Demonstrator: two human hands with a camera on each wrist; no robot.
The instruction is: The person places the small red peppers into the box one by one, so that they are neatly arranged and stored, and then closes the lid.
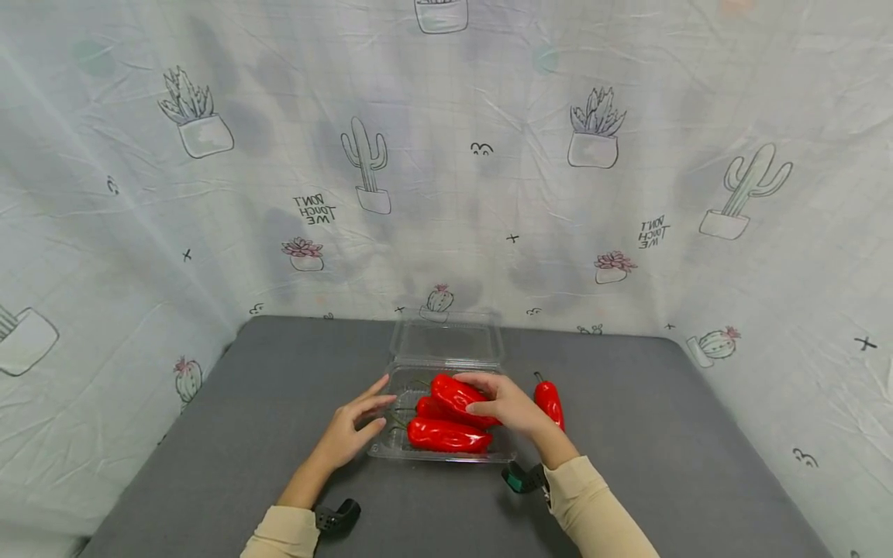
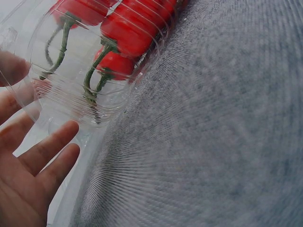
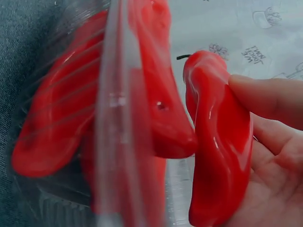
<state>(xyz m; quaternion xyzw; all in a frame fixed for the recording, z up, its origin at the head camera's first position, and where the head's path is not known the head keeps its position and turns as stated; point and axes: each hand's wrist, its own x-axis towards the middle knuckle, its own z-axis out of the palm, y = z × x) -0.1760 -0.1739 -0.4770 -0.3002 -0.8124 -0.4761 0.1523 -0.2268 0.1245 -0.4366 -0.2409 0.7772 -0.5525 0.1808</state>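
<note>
Red pepper [image 1: 449, 392] at clear box [image 1: 398, 453], lower ctr of frame

R hand [image 1: 508, 401] clamps it, thumb vs. fingers, prob. b/c it's slick. L hand [image 1: 347, 428], fingers apart, nr box's L edge, maybe to steady. Lid [image 1: 446, 339] back, prob. for access.

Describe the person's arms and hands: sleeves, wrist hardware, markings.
Left hand and right hand: no gloves. Beige fabric sleeves end short of the wrists. Black curved wrist devices on both arms; the right one shows a green patch.
</note>
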